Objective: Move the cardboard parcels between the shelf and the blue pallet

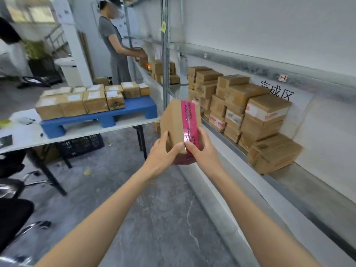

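Observation:
I hold a cardboard parcel with pink tape (178, 120) in mid-air between the table and the shelf. My left hand (163, 154) grips its near left side, and my right hand (202, 151) grips its near right edge over the pink tape. The blue pallet (134, 107) lies on a white table (28, 133) to the left and carries several labelled parcels (84, 100). On the right, the metal shelf (289, 180) holds stacked parcels (250, 112).
Another person (115, 43) stands at the far shelf section handling boxes. A shelf upright (165, 54) rises just behind the held parcel. A dark crate (81, 145) sits under the table. Office chairs (13, 189) stand at the left. Grey floor lies between table and shelf.

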